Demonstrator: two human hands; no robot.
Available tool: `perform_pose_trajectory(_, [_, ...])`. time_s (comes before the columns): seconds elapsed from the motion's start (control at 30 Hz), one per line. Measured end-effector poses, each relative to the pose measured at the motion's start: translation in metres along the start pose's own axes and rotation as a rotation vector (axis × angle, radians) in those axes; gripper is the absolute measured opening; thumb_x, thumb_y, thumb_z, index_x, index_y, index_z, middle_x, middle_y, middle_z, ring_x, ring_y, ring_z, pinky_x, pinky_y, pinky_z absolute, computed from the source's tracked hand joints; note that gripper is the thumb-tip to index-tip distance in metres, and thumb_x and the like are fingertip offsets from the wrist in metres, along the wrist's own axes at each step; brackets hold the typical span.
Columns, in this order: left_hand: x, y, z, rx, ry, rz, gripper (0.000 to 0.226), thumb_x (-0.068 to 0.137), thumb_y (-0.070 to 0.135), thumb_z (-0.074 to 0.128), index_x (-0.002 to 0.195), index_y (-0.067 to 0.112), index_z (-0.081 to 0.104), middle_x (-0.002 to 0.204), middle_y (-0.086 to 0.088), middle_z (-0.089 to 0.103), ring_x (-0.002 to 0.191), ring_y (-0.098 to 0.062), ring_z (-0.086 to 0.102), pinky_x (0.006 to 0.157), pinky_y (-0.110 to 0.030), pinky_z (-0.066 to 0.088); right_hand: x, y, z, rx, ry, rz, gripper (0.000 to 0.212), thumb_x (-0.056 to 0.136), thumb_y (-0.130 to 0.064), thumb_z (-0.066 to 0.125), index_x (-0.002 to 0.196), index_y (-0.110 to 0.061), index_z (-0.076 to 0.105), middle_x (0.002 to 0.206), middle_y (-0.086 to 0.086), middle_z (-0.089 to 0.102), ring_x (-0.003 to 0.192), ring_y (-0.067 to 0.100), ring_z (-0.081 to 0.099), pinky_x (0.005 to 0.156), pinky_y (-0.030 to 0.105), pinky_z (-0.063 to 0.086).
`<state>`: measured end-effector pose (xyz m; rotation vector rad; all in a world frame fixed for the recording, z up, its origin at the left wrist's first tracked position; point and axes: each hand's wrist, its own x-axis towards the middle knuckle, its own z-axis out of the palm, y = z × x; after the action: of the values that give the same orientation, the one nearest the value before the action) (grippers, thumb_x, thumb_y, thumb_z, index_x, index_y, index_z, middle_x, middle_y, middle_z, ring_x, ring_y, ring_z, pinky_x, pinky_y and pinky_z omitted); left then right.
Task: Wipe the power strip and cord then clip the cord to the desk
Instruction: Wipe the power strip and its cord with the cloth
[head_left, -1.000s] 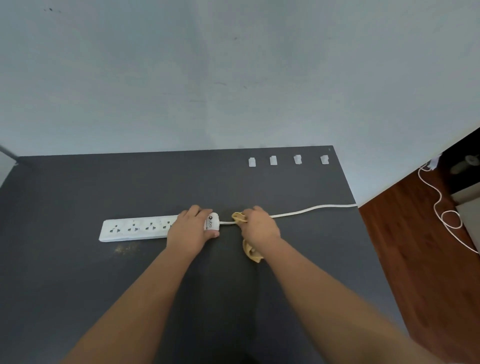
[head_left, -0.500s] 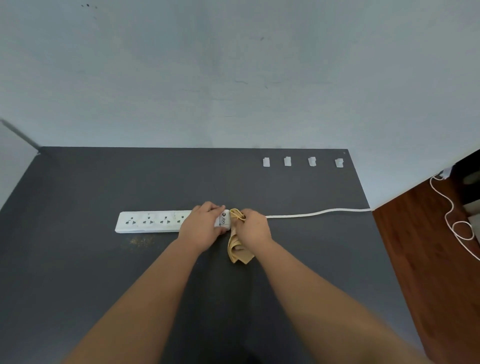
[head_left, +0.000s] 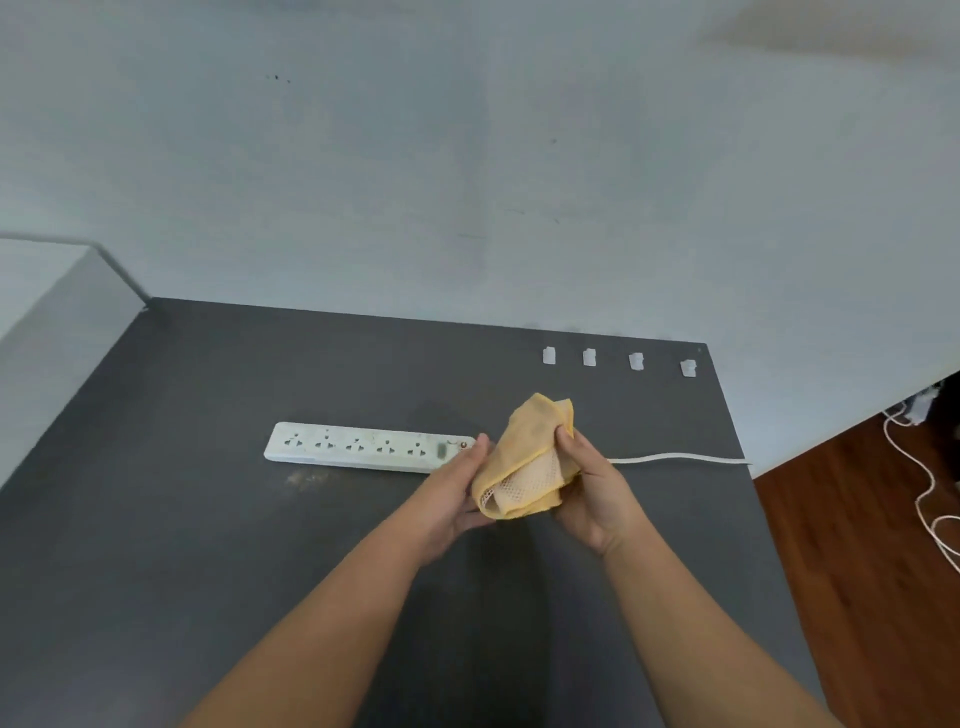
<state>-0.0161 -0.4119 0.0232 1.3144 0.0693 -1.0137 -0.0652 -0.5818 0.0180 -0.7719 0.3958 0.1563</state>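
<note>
Wiping stage: I hold the yellow cloth lifted off the desk between left hand and right hand — fingers of both closed on it, apparently refolding. Power strip lies at nine o'clock, cord at three, clips at one — next, I judge, the cloth returns to the cord.

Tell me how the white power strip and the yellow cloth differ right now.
The white plastic power strip lies flat on the dark desk, untouched; the yellow mesh-backed cloth is lifted, bunched between the left hand and the right hand. The strip is long, rigid and straight; the cloth is soft and folded.
</note>
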Motion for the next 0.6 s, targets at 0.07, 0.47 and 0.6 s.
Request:
perform_pose_trajectory(0.07, [-0.012,0.0,0.002,-0.181,-0.015,0.028,0.047,0.086,0.047,0.057,0.128,0.024,0.054,0.111,-0.002,0.068,0.097,-0.017,0.066,0.09,-0.04,0.052,-0.001,-0.001,0.01,-0.042,-0.016,-0.011,0.04,0.088,-0.03,0.057,0.124,-0.011,0.054,0.109,0.012,0.065,0.1,0.027,0.063,0.085,0.042,0.052])
perform_pose_trajectory(0.47, [-0.092,0.014,-0.071,-0.288,0.138,0.252,0.064,0.071,-0.001,0.076,0.128,0.017,0.052,0.122,-0.008,0.056,0.098,-0.016,0.066,0.078,-0.029,0.057,0.01,0.043,0.081,-0.293,-0.001,0.062,0.036,0.091,-0.021,0.057,0.127,-0.025,0.049,0.111,0.007,0.066,0.089,0.019,0.064,0.068,0.032,0.05])
perform_pose_trajectory(0.6, [-0.117,0.01,-0.106,-0.339,0.098,0.253,0.064,0.076,-0.014,0.063,0.132,0.015,0.053,0.119,-0.012,0.056,0.107,-0.025,0.063,0.089,-0.039,0.056,0.012,0.064,0.111,-0.512,-0.051,0.118,0.023,0.092,-0.022,0.056,0.114,-0.027,0.063,0.09,-0.002,0.069,0.076,0.012,0.06,0.071,0.029,0.047])
